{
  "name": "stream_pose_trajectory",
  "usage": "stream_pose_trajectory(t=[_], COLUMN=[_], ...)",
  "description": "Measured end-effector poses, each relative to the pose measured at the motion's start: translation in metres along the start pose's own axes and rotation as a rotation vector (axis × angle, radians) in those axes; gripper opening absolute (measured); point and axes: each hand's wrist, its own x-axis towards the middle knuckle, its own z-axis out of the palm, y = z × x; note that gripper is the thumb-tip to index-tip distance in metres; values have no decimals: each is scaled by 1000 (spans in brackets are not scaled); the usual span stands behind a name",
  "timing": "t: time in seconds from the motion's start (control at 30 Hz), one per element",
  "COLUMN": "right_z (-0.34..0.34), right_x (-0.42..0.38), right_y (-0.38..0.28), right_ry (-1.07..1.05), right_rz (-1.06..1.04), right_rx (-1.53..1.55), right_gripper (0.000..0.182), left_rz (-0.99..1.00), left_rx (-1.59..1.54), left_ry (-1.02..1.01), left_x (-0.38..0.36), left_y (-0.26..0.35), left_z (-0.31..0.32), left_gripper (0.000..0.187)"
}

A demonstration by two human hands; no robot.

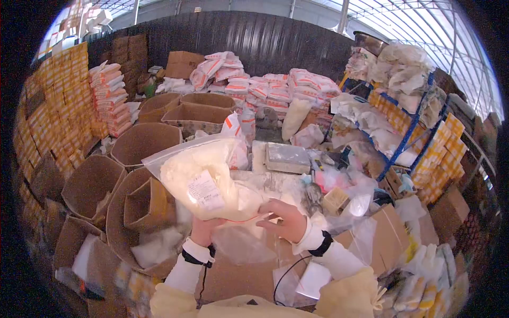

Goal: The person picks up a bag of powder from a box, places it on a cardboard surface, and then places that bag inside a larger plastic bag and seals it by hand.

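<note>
A clear plastic bag of pale cream powder with a white printed label is held up near the middle. The right hand pinches its near right edge; the left hand supports it below, fingers seemingly hidden, their closure unclear. Open brown cardboard boxes stand left.

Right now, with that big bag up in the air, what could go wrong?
The bag might slip or tip: the left hand is at its lower edge and the right hand at one corner, while its bulging top leans away. If it isn't sealed, which I can't tell, the pale filling could spill. And the loose clear plastic below the hands might snag on a wrist.
</note>
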Motion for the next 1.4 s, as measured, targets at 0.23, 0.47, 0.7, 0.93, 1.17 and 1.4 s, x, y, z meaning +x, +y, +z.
stream_pose_trajectory(t=[0.23, 0.47, 0.7, 0.93, 1.17, 1.4], right_z=[-23, -51, -68, -58, 3, 101], right_x=[9, 20, 34, 34, -11, -87], right_y=[-4, -20, -22, -30, 31, 110], right_ry=[-318, -280, -370, -445, -139, -84], right_rz=[-47, -341, -373, -255, -16, 396], right_rx=[-286, -466, -478, -417, 111, 213], right_gripper=[19, 12, 10, 20, 22, 19], left_rz=[-4, -186, -158, -184, -391, -719], left_rx=[62, -296, -157, 49, 250, 275], left_ry=[-83, -214, -400, -523, -549, -385], left_x=[9, 32, 48, 58, 44, -17], left_y=[2, -24, 14, 44, 7, -101], left_z=[-18, -60, -65, -51, -55, -117], left_gripper=[47, 45, 40, 37, 34, 31])
